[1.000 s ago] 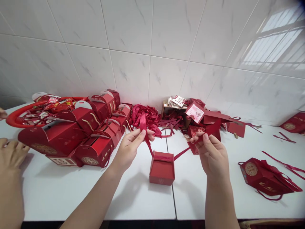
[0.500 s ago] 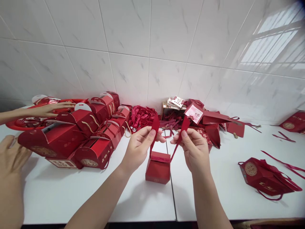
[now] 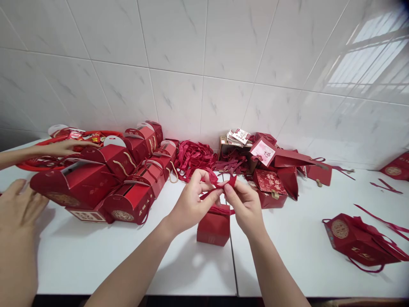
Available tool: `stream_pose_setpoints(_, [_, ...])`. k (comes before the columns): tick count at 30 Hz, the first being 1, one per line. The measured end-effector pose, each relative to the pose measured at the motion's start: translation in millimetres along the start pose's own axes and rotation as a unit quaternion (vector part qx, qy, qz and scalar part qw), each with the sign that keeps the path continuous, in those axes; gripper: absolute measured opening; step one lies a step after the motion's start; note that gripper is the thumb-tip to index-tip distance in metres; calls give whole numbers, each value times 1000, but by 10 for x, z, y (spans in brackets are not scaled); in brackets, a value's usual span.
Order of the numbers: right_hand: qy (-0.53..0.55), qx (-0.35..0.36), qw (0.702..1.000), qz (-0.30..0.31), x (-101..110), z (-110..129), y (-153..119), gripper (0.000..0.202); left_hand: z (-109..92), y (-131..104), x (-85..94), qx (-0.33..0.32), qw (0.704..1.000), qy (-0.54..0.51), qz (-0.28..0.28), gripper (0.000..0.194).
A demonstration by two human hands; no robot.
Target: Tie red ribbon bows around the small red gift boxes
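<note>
A small red gift box stands upright on the white table in front of me. Above its top, my left hand pinches a dark red ribbon. My right hand pinches the same ribbon close by, and the fingertips of both hands nearly meet where its ends cross. Part of the ribbon and the box's top are hidden behind my fingers.
Several filled-out red boxes stand at left, by a co-worker's hands and a red tray. Behind lie a ribbon heap, cards and flat boxes. A bow-tied box lies at right.
My hands have come together and lower, bringing the two raised ribbon ends across each other above the box. The co-worker's hands have barely moved.
</note>
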State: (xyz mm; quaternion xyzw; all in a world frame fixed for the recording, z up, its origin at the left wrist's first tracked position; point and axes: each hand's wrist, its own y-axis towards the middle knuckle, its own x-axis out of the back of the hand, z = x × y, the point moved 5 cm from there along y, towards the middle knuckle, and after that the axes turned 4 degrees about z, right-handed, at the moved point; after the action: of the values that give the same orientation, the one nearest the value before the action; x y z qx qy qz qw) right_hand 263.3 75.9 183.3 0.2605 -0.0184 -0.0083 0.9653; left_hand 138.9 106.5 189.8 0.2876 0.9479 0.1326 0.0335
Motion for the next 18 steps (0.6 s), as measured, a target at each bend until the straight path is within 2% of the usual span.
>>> stream_pose_setpoints(3, [-7,5,1000,22,61,-79,12,24,101,25,64,44,997,-52,28,24])
stream_pose_setpoints(5, [-64,51,995,57,114,-76,23,22,144,56,130,60,992,-110,19,21])
stream_pose_setpoints(8, [-202,150,963,97,162,-22,22,22,158,99,218,65,981,-181,-22,11])
stream_pose_setpoints(12, [-325,207,919,91,156,-6,11,27,133,110,192,56,976,-210,6,13])
stream_pose_setpoints(14, [-336,221,912,78,127,-2,-8,29,122,86,162,37,986,-159,20,19])
stream_pose_setpoints(15, [-328,227,915,66,119,4,-24,30,114,68,163,20,994,-103,9,22])
stream_pose_setpoints(17, [-298,226,927,15,148,17,-77,31,78,9,206,-30,997,43,-54,28])
stream_pose_setpoints(18, [-286,218,933,-23,192,15,-119,30,52,-35,246,-60,987,115,-98,29])
